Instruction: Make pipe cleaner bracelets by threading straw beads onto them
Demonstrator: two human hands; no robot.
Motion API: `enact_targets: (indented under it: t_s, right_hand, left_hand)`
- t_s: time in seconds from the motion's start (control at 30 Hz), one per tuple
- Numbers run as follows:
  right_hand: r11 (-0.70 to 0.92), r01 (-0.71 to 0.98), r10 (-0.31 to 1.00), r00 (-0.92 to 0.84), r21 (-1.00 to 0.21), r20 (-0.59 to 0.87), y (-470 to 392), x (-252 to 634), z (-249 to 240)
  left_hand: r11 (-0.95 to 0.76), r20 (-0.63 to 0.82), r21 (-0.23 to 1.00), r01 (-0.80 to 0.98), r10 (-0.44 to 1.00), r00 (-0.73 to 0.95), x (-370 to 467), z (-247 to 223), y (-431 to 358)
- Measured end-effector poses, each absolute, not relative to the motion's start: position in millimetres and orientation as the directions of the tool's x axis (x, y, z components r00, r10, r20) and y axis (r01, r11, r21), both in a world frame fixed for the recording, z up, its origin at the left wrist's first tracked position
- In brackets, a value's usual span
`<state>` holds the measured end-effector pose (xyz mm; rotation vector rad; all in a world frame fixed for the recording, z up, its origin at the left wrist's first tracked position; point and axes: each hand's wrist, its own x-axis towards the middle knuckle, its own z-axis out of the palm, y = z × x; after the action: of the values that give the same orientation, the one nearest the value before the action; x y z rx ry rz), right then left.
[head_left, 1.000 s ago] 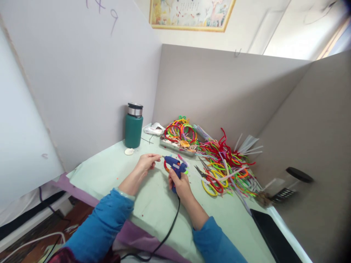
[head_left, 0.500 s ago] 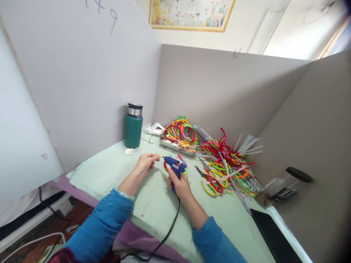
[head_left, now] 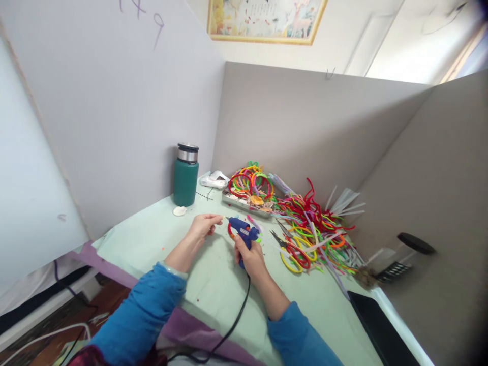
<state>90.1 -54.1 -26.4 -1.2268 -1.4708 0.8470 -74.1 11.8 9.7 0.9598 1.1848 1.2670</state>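
My right hand is wrapped round the handle of a blue hot glue gun, whose nozzle points left. A black cord runs down from its handle to the table's front edge. Thumb and forefinger of my left hand pinch a small pale piece, too small to name, right by the nozzle tip. Just behind the gun's grip, part of a red and orange fuzzy ring shows; the rest is hidden. Right of the gun lie scissors with red handles and scissors with yellow handles.
A green bottle stands at the back left, with a white round piece before it. A metal tray carries pipe-cleaner rings. Loose pipe cleaners heap to its right. A clear jar and a black flat object are at the right.
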Motion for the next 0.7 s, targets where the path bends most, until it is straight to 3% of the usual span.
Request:
enact_targets:
  t_s: [0.13, 0.7]
  right_hand:
    - [0.232, 0.255, 0.973, -0.049, -0.939, 0.227, -56.6, 89.2, -23.0]
    - [0.208, 0.303, 0.977, -0.024, -0.93, 0.211, -60.6, 87.3, -16.1]
  left_hand:
    - [0.101, -0.111, 0.987, -0.126, 0.991, -0.072, -73.8, 11.7, 10.5]
    - [0.093, -0.1, 0.992, -0.084, 0.991, -0.087, -73.3, 11.8, 10.4]
